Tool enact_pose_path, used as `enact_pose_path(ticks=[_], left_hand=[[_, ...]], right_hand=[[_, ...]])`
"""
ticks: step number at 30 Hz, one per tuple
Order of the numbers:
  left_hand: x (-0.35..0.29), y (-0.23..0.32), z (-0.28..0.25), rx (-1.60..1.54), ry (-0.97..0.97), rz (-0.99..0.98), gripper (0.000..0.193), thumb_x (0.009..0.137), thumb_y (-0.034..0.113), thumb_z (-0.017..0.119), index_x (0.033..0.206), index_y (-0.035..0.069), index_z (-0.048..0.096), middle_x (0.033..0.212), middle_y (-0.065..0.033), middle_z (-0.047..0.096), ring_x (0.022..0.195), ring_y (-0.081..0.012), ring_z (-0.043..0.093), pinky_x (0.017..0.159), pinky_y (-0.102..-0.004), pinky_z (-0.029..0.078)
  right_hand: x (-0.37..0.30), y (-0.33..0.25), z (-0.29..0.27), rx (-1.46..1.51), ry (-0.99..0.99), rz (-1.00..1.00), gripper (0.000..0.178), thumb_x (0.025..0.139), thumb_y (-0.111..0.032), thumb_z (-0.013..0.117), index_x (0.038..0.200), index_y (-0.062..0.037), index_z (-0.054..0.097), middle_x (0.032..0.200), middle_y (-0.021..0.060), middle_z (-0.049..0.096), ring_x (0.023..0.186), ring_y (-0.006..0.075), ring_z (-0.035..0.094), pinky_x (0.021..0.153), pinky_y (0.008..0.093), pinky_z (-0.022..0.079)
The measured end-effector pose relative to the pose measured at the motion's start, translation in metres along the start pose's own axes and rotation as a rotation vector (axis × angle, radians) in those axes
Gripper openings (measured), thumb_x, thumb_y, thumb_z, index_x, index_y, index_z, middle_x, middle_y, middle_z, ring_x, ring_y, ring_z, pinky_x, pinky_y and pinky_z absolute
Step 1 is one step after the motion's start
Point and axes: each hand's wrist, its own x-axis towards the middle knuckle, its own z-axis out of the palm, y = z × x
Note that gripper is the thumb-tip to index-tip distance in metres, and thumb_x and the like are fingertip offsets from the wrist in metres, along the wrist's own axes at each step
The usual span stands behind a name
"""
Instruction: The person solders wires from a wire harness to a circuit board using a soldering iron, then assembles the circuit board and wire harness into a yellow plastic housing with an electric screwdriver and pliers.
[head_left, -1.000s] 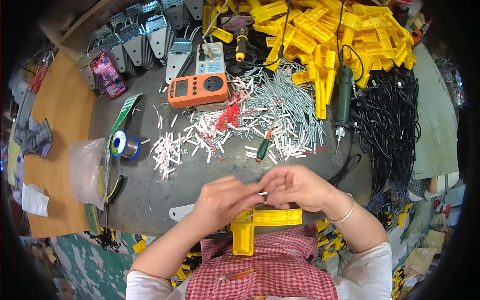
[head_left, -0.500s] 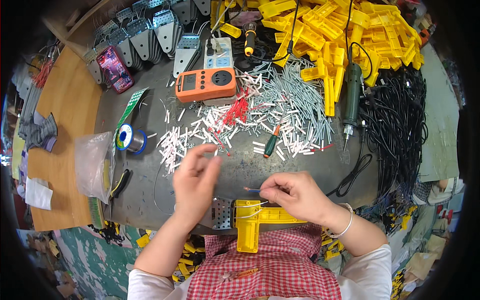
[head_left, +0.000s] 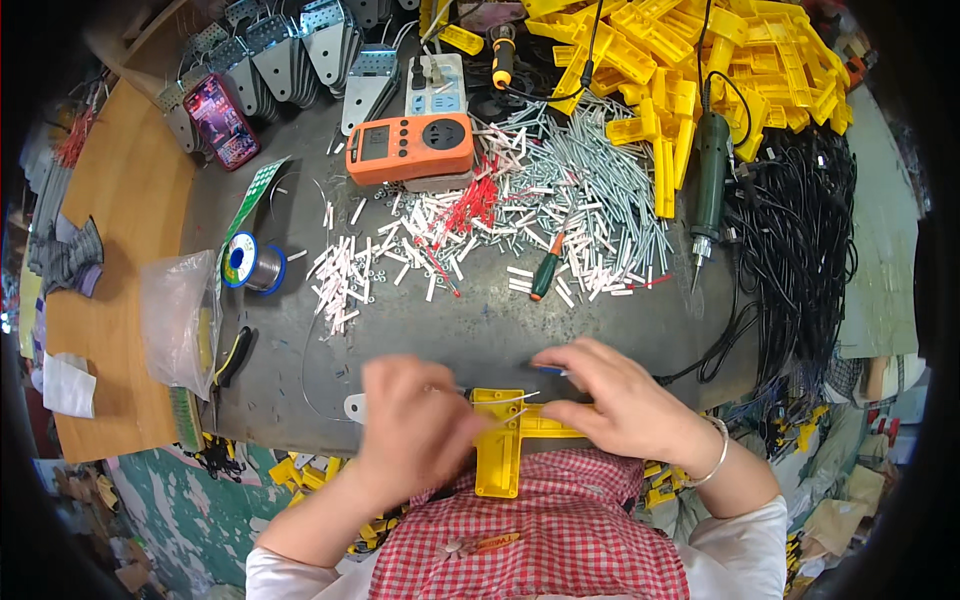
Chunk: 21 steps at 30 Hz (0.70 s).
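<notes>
A yellow plastic T-shaped housing lies at the table's front edge, against my checked apron. White wires stick out over its top. My left hand is at the housing's left side, smeared by motion; what its fingers do is hidden. It mostly covers a grey metal bracket, whose rounded end shows to the left. My right hand is over the housing's right arm, with the thumb by the yellow plastic. A short blue wire pokes out from between its fingers.
Beyond my hands lie white sleeves, screws and red wires. An orange meter, solder spool, green-handled screwdriver and green electric screwdriver are around them. Yellow housings and black cables are piled right.
My left hand has come down and right onto the bracket and housing. My right hand has shifted slightly right, its fingers spread more around the blue wire.
</notes>
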Motion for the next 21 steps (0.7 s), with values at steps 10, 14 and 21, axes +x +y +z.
enact_pose_path(ticks=[10,14,21], left_hand=[[-0.013,-0.01,0.008,0.023,-0.226,0.36,0.022,0.083,0.036,0.075,0.083,0.016,0.067,0.128,-0.0037,0.062,0.107,-0.0277,0.051,0.09,-0.0465,0.033],[0.012,-0.015,0.003,-0.188,-0.168,0.154,0.03,0.086,0.04,0.074,0.078,0.011,0.068,0.118,-0.0059,0.064,0.094,-0.0261,0.055,0.088,-0.0448,0.036],[0.069,-0.058,0.034,0.39,0.038,-0.136,0.014,0.079,0.013,0.078,0.077,0.004,0.068,0.078,-0.0112,0.059,0.082,-0.0322,0.056,0.075,-0.0414,0.047]], right_hand=[[0.059,0.025,0.017,-0.01,-0.094,0.173,0.024,0.099,-0.024,0.062,0.105,-0.0003,0.062,0.091,0.0232,0.067,0.085,0.0443,0.066,0.076,0.0498,0.052],[0.079,0.021,0.021,-0.038,-0.008,0.081,0.029,0.103,-0.024,0.056,0.116,0.0015,0.053,0.098,0.0288,0.067,0.097,0.0479,0.066,0.081,0.0536,0.051],[0.05,-0.005,0.006,-0.093,-0.119,0.216,0.014,0.102,-0.012,0.057,0.106,0.0007,0.053,0.096,0.0253,0.066,0.091,0.0459,0.065,0.074,0.0508,0.052]])
